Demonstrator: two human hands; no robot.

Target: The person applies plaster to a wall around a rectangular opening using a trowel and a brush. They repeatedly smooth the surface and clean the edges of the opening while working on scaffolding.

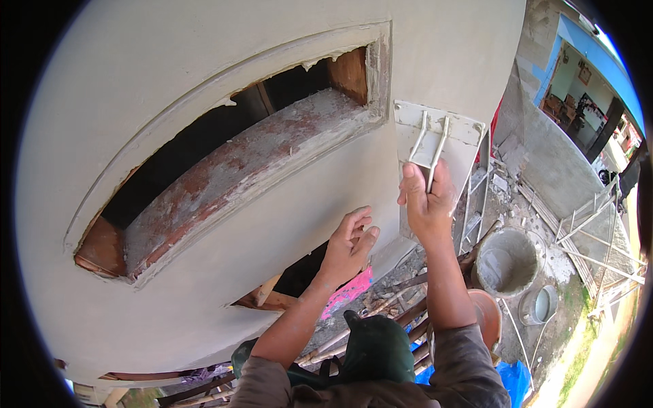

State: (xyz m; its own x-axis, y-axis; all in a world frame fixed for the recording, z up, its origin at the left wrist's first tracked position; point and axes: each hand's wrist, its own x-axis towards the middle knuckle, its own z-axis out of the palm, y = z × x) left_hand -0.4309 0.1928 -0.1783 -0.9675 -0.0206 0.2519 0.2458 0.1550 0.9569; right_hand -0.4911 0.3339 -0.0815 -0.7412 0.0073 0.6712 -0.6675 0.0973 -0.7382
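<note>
My right hand is wrapped round the bent rod handle of a plastering trowel. The trowel's flat, pale, plaster-smeared plate lies along the wall, close to its right edge. Its handle faces me. My left hand holds nothing; its fingers are loosely bent with the thumb apart, in front of the wall's lower part. Up and to the left of both hands is a long window opening with a rough, grey and reddish sill. Fresh plaster edges border it.
Far below on the right stand a large round tub of grey mix and a smaller bucket. A metal ladder and poles are beneath me. A second opening lies under my left hand.
</note>
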